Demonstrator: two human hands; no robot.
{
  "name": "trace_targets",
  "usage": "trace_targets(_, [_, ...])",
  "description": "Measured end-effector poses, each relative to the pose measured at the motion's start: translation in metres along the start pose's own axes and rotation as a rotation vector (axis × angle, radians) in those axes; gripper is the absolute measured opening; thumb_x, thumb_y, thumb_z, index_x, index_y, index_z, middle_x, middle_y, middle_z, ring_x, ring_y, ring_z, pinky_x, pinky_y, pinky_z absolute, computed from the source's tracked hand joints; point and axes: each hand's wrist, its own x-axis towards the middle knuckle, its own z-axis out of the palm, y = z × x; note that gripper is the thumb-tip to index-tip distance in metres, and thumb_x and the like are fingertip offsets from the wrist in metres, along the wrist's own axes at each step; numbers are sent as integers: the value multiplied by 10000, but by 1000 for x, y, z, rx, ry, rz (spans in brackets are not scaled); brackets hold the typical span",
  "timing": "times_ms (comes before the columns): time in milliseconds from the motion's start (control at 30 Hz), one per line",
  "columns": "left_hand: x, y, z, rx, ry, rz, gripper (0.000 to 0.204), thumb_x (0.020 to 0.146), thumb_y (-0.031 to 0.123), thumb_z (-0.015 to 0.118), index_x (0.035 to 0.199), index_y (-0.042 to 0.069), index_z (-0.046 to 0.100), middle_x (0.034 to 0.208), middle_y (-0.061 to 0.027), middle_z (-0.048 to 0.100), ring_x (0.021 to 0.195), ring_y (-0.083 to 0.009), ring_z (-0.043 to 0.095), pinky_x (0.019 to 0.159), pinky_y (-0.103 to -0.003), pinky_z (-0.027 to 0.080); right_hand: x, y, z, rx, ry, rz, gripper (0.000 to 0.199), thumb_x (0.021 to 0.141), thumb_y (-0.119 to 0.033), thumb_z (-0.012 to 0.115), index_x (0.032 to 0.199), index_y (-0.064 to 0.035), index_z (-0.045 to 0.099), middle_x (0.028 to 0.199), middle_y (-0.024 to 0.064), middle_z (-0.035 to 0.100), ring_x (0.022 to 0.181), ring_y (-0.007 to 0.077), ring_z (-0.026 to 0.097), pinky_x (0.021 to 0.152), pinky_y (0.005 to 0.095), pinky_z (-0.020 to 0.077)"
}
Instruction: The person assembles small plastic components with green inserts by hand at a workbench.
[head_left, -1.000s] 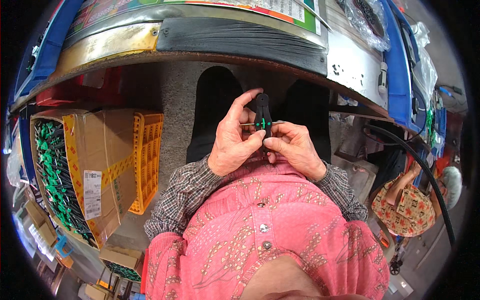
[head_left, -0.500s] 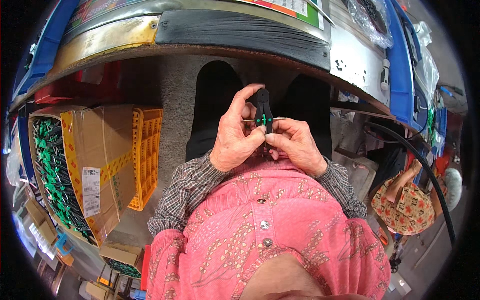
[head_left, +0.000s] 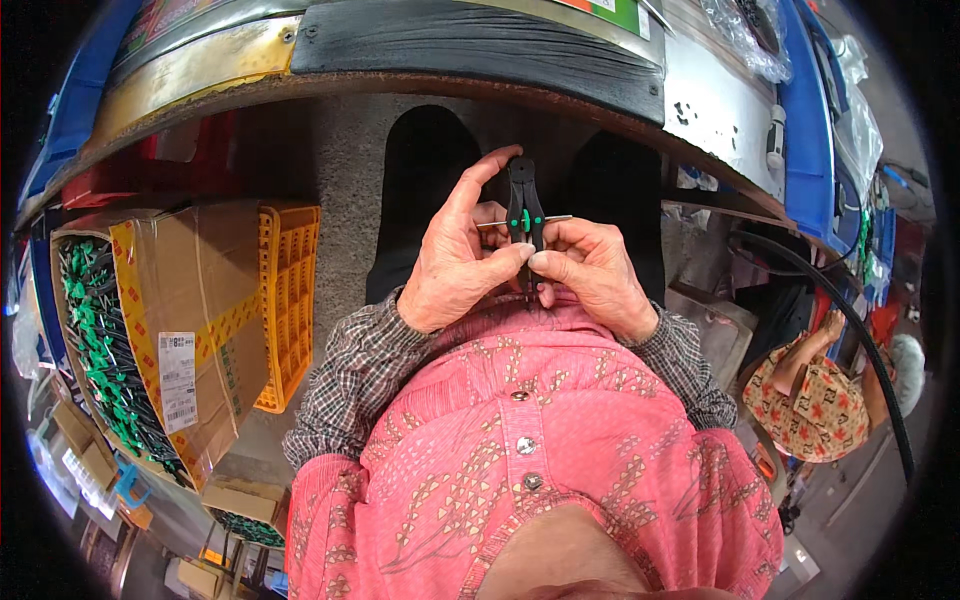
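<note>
Before a pink shirt (head_left: 440, 410), the left hand (head_left: 455, 265), index finger extended, and right hand (head_left: 598, 272) are pinching a black-and-green tool (head_left: 523, 195), leaving a gap before the bench edge (head_left: 480, 86). Grey floor (head_left: 352, 170) is showing at left, where a yellow crate (head_left: 290, 300) is standing beside a carton (head_left: 215, 285) holding black-and-green pieces (head_left: 102, 345).

Shows a finely printed white rectangular paper label (head_left: 178, 382) on the large brown cardboard box (head_left: 190, 270), plus green characters (head_left: 230, 375) and, along its yellow packing tape (head_left: 143, 335), red marks; too small to read.
</note>
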Motion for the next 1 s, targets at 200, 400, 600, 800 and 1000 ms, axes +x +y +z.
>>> trace_targets(200, [-1,0,4,-16,-7,43,789,793,-58,605,1475,105,243,864,-10,555,796,-50,523,725,-211,441,-2,-1,-1,14,3,9,204,912,-61,614,1088,40,588,838,24,609,628,59,570,560,191,490])
trace_targets(400, [-1,4,-2,13,-78,11,789,791,-80,562,1480,77,211,1033,-87,593,939,-108,577,855,-267,456,-3,-3,-2,-35,-9,9,198,912,-56,610,1083,40,589,848,19,606,630,52,558,559,188,477])
trace_targets(600, [-2,10,-3,35,-71,-10,779,777,-88,550,1470,77,235,1007,-75,589,928,-98,570,840,-253,451,-5,-6,-1,-58,-22,19,187,910,-54,608,1070,41,593,841,16,605,623,46,546,553,186,465])
trace_targets(800, [-2,18,-5,49,-107,-38,771,764,-91,542,1459,86,260,975,-65,591,904,-90,561,816,-247,452,-6,-6,-3,-80,-28,13,162,904,-61,617,1032,39,606,785,11,596,598,41,534,535,187,446])
trace_targets(1000, [-2,18,-11,90,-138,-59,771,757,-89,530,1458,83,261,960,-63,594,893,-89,560,809,-240,451,-6,-8,-2,-83,-29,15,148,902,-61,620,1016,33,609,759,7,592,590,35,531,524,186,435])
